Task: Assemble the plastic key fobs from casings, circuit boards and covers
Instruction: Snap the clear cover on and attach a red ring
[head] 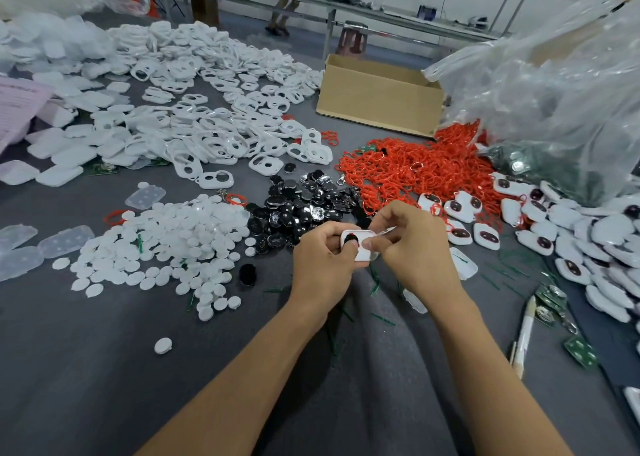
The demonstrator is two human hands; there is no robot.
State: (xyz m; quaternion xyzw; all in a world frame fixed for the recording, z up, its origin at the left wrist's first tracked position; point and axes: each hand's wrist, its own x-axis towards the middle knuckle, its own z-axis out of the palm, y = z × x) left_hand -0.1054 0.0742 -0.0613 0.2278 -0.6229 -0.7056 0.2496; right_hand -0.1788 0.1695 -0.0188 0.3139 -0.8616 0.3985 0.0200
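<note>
While the left hand (320,265) and the right hand (414,247) both pinch the small white plastic key fob casing (362,249) in the middle of the frame, it could slip. The left thumb pushes on a dark round piece (350,237). A crooked push might pop it out, and it could get lost in the pile of shiny black buttons (304,206) on the grey desk (104,351).

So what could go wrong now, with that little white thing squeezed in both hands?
The left hand and right hand both pinch the white casing over the table; it might slip and land among the green slivers below. The black pieces lie heaped just beyond the hands, so a reach could scatter them.
</note>
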